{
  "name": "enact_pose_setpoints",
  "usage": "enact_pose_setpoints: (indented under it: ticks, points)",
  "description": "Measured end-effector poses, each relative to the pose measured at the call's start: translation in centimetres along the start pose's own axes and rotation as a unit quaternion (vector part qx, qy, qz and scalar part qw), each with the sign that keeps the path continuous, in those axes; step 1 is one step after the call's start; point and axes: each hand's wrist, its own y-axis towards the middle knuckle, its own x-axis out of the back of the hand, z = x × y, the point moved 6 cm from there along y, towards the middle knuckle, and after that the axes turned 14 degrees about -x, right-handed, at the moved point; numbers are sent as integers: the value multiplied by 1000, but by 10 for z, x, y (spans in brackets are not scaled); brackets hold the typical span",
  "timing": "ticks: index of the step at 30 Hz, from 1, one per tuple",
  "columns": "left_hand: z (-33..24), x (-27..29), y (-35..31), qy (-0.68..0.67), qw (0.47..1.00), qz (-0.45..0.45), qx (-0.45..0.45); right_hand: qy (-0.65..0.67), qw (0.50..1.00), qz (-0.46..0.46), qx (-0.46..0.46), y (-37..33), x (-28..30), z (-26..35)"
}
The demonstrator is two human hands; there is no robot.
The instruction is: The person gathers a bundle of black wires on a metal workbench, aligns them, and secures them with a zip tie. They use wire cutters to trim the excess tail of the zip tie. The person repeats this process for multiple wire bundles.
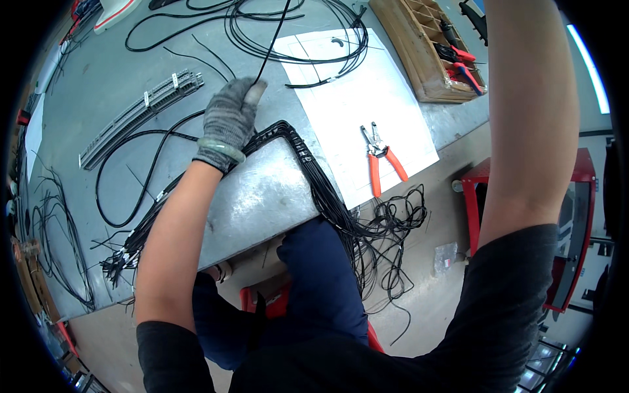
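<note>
My left hand (230, 112), in a grey knitted glove with a pale green bangle at the wrist, is closed with a thin black cable (274, 40) between thumb and fingers. That cable runs taut upward out of the picture. Just below the glove lies a thick bundle of black cables (303, 154), bent at a corner and hanging over the table edge. Its cut ends (118, 262) fan out at the lower left. My right arm (529, 124) reaches up along the right side, its hand beyond the top edge. Wire strippers (379, 157) with red-orange handles lie right of the bundle on a white paper sheet (354, 85).
A strip of grey terminal blocks (141, 118) lies left of my glove. Coiled black cable (239, 33) rests at the far side. A wooden compartment box (409, 49) with red-handled tools stands far right. Loose cable tangles (396, 223) hang beside my leg, near a red cart (472, 209).
</note>
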Motion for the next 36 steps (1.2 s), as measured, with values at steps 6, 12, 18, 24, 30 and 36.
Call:
enact_pose_setpoints:
  ticks: [6,12,18,24,30,36]
  points:
    - [28,-33,-57,76,984,64,148,-6,1000,16,-9,5,-4,-10]
    - [55,-48,-53,-88,940,57,323,-25,999,46,-13,-1,-12,-23]
    - [58,-31,-53,-109,921,99,361,-59,981,174,57,-182,-45,-49]
    - [54,-34,-43,-202,887,171,379,-11,968,239,77,-291,-94,-85]
    - [52,-26,-35,-53,921,288,256,-14,979,138,150,-300,-101,-82]
    - [61,-43,-36,13,910,317,268,-5,979,124,165,-300,-105,-86]
